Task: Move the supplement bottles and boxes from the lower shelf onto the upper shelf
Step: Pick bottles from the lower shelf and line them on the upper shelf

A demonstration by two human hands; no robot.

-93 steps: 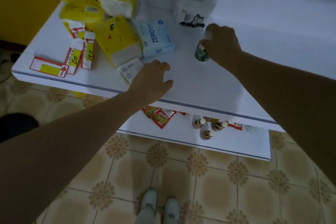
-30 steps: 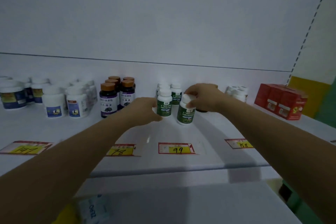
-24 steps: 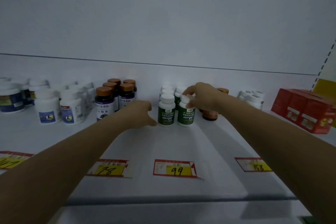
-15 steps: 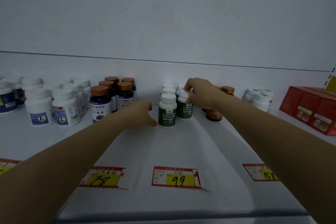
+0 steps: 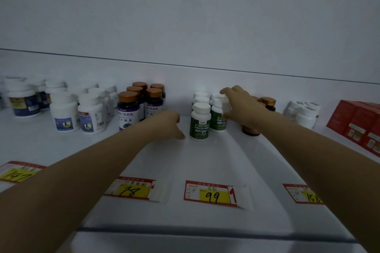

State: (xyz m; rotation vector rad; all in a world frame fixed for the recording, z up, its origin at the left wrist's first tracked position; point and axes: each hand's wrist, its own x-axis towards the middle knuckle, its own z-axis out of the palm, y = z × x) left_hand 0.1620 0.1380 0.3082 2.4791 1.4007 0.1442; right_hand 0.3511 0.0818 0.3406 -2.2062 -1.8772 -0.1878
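On the white upper shelf [image 5: 205,162] stand two rows of green-labelled, white-capped supplement bottles. My right hand [image 5: 236,104] curls its fingers and thumb round the cap of the second bottle in the right row [image 5: 218,122], which stands upright on the shelf. The front bottle of the left row [image 5: 200,124] stands free beside it. My left hand [image 5: 169,122] rests on the shelf just left of that bottle, fingers loosely curled, holding nothing. The lower shelf is out of view.
Dark bottles with copper caps [image 5: 128,112] stand left of my left hand, and white jars [image 5: 63,114] further left. Brown bottles [image 5: 268,102] sit behind my right wrist, then white jars [image 5: 304,113] and red boxes [image 5: 357,122]. Price tags [image 5: 209,193] line the front edge.
The view rose from the lower shelf to the upper one. My right hand carried the green bottle up and set it into the right row. The left hand has stayed put.
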